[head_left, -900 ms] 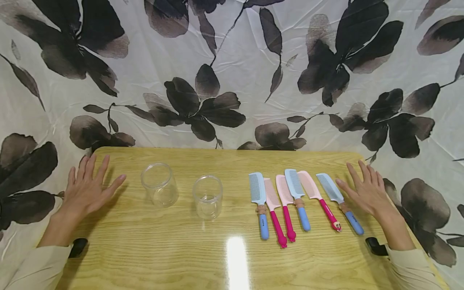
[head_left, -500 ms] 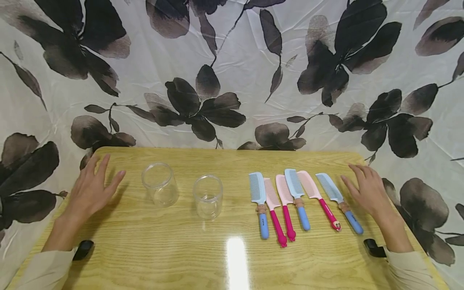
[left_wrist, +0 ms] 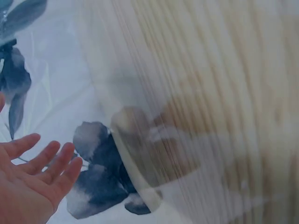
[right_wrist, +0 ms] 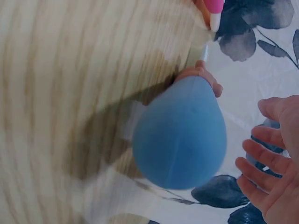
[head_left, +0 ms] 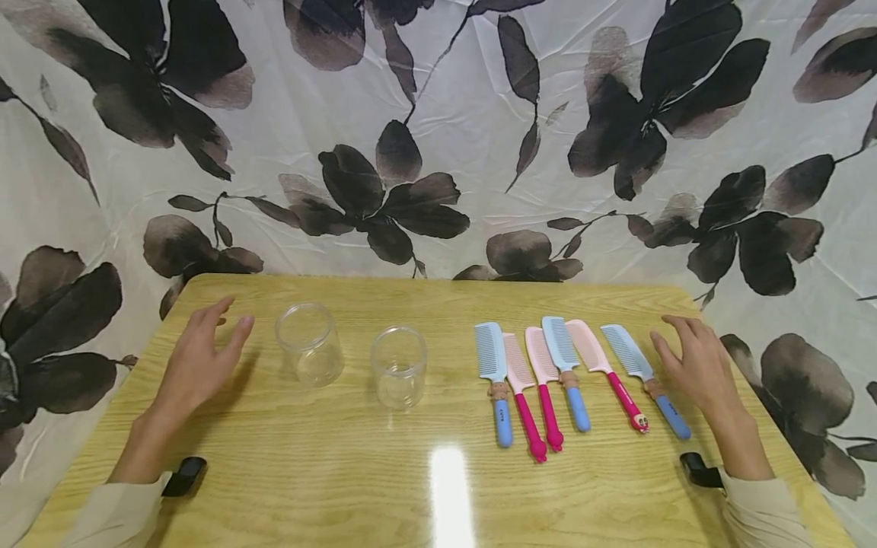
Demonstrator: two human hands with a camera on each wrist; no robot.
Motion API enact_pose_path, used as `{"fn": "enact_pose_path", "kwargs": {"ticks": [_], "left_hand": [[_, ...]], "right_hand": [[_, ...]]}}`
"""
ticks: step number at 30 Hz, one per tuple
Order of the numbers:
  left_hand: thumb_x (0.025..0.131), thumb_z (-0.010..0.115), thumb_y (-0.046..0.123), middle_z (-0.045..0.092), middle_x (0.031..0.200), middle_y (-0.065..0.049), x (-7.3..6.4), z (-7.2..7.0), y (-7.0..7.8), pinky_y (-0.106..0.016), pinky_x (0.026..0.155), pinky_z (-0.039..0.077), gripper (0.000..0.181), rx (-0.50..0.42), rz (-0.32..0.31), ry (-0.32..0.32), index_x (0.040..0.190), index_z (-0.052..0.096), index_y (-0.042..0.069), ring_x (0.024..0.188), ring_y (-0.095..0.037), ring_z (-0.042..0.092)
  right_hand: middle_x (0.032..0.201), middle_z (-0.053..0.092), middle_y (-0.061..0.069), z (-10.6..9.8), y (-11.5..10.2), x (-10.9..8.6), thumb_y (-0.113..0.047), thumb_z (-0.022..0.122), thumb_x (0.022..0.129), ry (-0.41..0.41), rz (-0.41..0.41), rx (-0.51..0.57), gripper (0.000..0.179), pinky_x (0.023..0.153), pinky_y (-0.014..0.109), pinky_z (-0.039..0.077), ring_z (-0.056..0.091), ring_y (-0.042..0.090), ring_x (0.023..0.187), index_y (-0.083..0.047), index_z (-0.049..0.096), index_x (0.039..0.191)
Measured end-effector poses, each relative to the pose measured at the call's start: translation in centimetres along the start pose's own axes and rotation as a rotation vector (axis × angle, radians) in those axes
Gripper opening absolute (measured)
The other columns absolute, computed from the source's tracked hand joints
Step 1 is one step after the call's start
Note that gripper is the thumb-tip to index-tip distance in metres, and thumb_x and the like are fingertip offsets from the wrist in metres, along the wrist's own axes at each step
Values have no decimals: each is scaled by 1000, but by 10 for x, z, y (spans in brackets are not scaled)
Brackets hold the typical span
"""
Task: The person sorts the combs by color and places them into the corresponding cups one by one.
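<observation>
My left hand (head_left: pixel 200 361) hovers over the left side of the table with fingers loosely bent and nothing in it. The nearest thing to it is a clear round cup (head_left: pixel 310 346), standing a little to its right. A second clear cup (head_left: pixel 399 369) stands further right. My right hand (head_left: pixel 700 364) is just right of a light blue comb (head_left: pixel 627 353), not gripping it. In the right wrist view that comb's blue handle end (right_wrist: pixel 180 135) looms close, apart from my fingers. Left of it lie a pink comb with a magenta handle (head_left: pixel 622 392) and several more blue and pink combs (head_left: pixel 491 350).
The wooden table (head_left: pixel 308 472) has a bright light reflection near its front. Behind it hangs a white cloth with dark flowers (head_left: pixel 384 198). A black wrist device (head_left: pixel 185 477) shows below my left hand, another (head_left: pixel 700 470) by my right.
My left hand has moved to the right toward the cup, its fingers bending from spread. The right hand's spread fingers have drawn together and bent a little. Cups and combs have stayed put.
</observation>
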State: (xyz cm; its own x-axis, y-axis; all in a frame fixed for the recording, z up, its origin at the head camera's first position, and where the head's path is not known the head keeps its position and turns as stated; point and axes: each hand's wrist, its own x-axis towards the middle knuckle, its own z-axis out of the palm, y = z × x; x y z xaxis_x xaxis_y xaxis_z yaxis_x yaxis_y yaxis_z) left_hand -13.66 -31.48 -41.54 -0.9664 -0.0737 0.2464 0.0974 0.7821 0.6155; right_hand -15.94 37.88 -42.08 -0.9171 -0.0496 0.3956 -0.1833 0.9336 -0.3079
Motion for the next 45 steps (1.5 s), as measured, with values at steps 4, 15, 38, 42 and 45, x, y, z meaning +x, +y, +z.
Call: {"fn": "enact_pose_path", "kwargs": {"ticks": [4, 15, 38, 42, 45], "left_hand": [[110, 49, 35, 44, 141, -35, -2, 5, 7, -71, 96, 39, 60, -57, 29, 26, 153, 38, -6, 125, -53, 46], [110, 51, 28, 53, 136, -27, -12, 16, 21, -23, 95, 44, 50, -155, 70, 60, 148, 48, -3, 121, -45, 54], [109, 54, 20, 52, 141, -23, -24, 33, 41, -5, 97, 37, 47, -331, 112, -13, 150, 47, -2, 118, 8, 44], [108, 56, 21, 50, 141, -23, -25, 35, 44, -7, 99, 37, 50, -345, 87, -45, 151, 45, -1, 122, -6, 46], [107, 57, 22, 49, 142, -22, -25, 36, 46, -10, 101, 38, 53, -357, 73, -61, 153, 44, -1, 126, -23, 47]], "right_hand": [[128, 52, 37, 1, 0, -3, -15, 63, 102, -24, 30, 33, 41, 93, 73, 40, 49, 56, 115, 12, 55, 131], [123, 55, 33, 4, -3, -10, -17, 61, 104, -103, 107, 66, 42, 86, 67, 48, 55, 50, 108, 12, 53, 133], [115, 58, 39, 12, -11, -10, -20, 60, 104, -312, 122, 72, 47, 84, 64, 51, 60, 50, 100, 19, 51, 131], [107, 60, 37, 13, -12, -10, -16, 62, 103, -320, 82, 76, 44, 79, 62, 52, 61, 48, 93, 20, 52, 127], [101, 62, 34, 14, -12, -9, -13, 63, 102, -324, 64, 70, 42, 75, 57, 52, 60, 42, 87, 20, 54, 125]]}}
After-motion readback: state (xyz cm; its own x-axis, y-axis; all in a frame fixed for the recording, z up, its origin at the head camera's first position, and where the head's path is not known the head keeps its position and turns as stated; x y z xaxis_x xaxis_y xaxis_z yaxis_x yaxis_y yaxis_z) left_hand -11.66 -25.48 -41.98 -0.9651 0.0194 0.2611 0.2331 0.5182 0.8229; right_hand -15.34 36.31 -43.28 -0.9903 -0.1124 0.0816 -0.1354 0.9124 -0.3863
